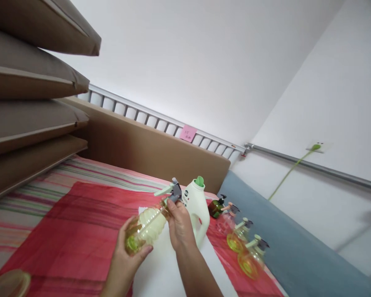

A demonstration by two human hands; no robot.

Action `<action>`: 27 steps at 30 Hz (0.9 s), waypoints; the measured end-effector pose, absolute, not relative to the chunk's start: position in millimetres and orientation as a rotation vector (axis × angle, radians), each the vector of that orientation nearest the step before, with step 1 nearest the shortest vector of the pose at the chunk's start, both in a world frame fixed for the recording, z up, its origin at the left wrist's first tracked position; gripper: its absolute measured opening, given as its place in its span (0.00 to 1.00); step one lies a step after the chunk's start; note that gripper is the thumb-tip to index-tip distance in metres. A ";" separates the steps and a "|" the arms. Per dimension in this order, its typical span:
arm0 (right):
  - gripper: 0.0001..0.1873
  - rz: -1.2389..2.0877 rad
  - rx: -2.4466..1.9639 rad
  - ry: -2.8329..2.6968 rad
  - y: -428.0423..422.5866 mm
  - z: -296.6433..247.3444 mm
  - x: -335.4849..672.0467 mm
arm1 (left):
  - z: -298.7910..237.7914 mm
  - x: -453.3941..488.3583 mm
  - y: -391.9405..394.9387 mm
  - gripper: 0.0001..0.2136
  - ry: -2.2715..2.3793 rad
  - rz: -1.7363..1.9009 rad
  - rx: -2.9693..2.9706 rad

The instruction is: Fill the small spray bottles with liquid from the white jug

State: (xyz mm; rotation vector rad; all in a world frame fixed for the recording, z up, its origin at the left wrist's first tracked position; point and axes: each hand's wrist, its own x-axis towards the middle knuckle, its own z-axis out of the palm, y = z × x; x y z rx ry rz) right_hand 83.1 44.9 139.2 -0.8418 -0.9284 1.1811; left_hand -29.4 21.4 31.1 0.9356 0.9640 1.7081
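Note:
My left hand (127,258) grips the base of a clear yellow-green spray bottle (146,228), holding it tilted above a white sheet (160,268). My right hand (179,225) is closed around the bottle's neck, just under its grey and pale green trigger head (172,190). A white detergent jug with a green cap (198,206) stands right behind my right hand.
A red cloth (80,222) covers a striped bedspread (24,194). To the right stand a dark green pump bottle (216,207), a pink spray bottle (225,220) and two yellow-green spray bottles (249,258). Brown cushions (27,107) are stacked at left. A blue-grey surface (297,255) lies at right.

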 end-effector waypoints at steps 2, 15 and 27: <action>0.15 1.173 -0.807 -0.932 45.4 139.5 85.8 | 29.6 -29.8 20.4 0.36 0.951 1.654 0.921; 0.16 1.120 -0.769 -0.971 22.4 139.7 101.1 | 31.5 -16.6 5.2 0.38 0.784 1.390 0.798; 0.14 1.206 -0.751 -1.046 16.4 134.7 114.1 | 29.0 -14.9 6.0 0.33 0.700 1.460 0.840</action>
